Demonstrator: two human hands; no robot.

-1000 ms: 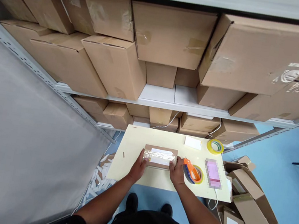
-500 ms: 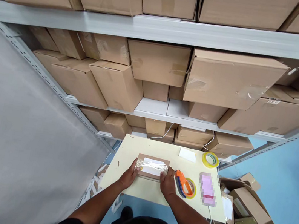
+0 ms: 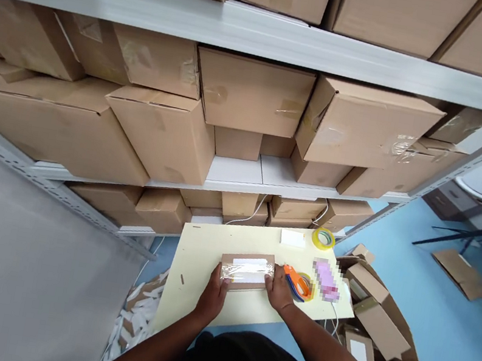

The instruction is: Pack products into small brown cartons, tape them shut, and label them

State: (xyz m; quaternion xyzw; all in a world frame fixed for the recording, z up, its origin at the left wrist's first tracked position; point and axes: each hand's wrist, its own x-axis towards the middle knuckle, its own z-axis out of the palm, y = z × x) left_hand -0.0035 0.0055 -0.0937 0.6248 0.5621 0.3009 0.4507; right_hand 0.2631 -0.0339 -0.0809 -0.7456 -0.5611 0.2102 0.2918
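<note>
A small flat cardboard box (image 3: 247, 270) with a white label and clear tape across its top lies on a pale yellow table (image 3: 200, 260). My left hand (image 3: 213, 297) grips the box's left end, fingers curled over its edge. At the right end, my right hand (image 3: 279, 290) presses against it the same way. An orange tape dispenser (image 3: 298, 283) with a yellow roll lies just right of my right hand.
A yellow tape roll (image 3: 323, 238), a white card (image 3: 293, 238) and a pink object (image 3: 326, 280) lie on the table's right part. Metal shelving (image 3: 257, 30) packed with cardboard boxes rises behind. Flattened cartons (image 3: 376, 323) pile up on the blue floor at right, white scraps (image 3: 137, 308) at left.
The view has swung to the right and tilted, showing more floor on the right. Both hands have stayed on the ends of the small box.
</note>
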